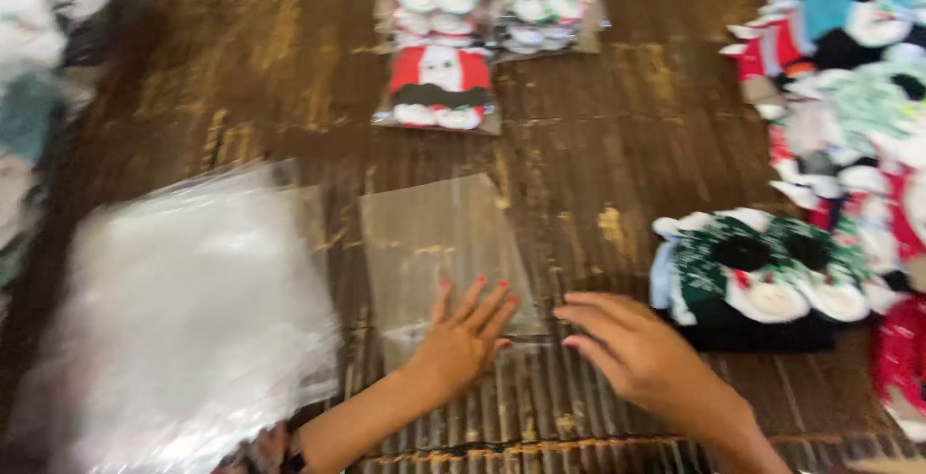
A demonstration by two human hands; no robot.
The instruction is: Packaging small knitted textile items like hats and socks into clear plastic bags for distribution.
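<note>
While both hands rest low at the near edge of the desk [289, 59], a single clear plastic bag [439, 252] lies flat between them and the middle of the scene. The bag is see-through, roughly rectangular and empty, so the dark brown slatted wood with its worn yellowish patches shows through it; a shiny strip runs across its near end. The left hand [463, 339] lies palm down on that near end with its fingers [479, 305] spread wide and flat, pressing the bag rather than gripping it; the nails are painted red. The right hand [632, 349] is just beside it to the right, its fingers stretched out and loosely open, pointing left toward the bag's near right corner and holding nothing; whether the tips touch the plastic cannot be told. To the left lies a blurred stack of clear bags [183, 320]. Near the right hand sits a folded bundle of dark green socks [762, 276] with white trim, and more bright socks [849, 88] are heaped at the far right. Two packed sock bags [482, 30] lie far up the middle.
</note>
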